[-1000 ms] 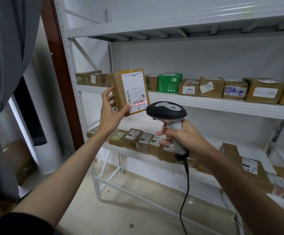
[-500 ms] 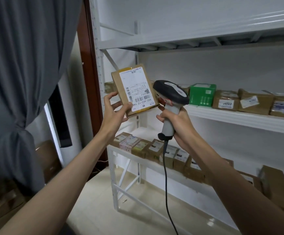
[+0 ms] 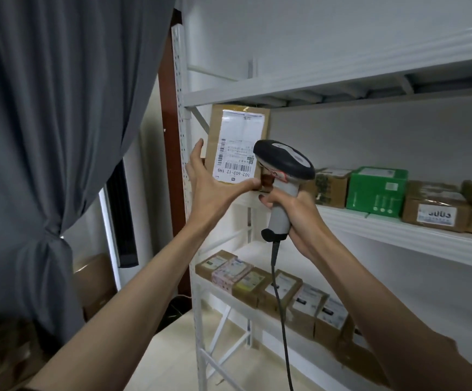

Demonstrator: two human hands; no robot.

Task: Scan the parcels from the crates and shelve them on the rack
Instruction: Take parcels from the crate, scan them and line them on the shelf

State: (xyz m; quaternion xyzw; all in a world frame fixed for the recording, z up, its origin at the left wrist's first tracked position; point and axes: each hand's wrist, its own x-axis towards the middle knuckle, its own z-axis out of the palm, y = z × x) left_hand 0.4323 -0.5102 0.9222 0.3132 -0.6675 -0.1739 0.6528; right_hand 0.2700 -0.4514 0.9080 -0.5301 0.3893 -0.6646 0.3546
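Observation:
My left hand (image 3: 211,183) holds a brown cardboard parcel (image 3: 239,143) with a white shipping label, upright, at the left end of the rack's middle shelf (image 3: 398,235). Thumb and fingers clasp its lower part. My right hand (image 3: 294,210) grips the handle of a black and grey barcode scanner (image 3: 284,165), whose head sits just right of the parcel and overlaps its lower right corner. The scanner's cable (image 3: 281,320) hangs down. Several parcels stand on the middle shelf, among them a green box (image 3: 377,190).
The white metal rack has an upright post (image 3: 184,136) just left of my left hand and a top shelf (image 3: 342,80) above the parcel. A lower shelf carries a row of small parcels (image 3: 271,289). A grey curtain (image 3: 54,136) hangs at left, with cardboard boxes (image 3: 93,280) below.
My view has swung left and closer to the rack. The parcel has risen and turned more upright toward the middle shelf's left end. The scanner stays beside it; the red scan line is gone.

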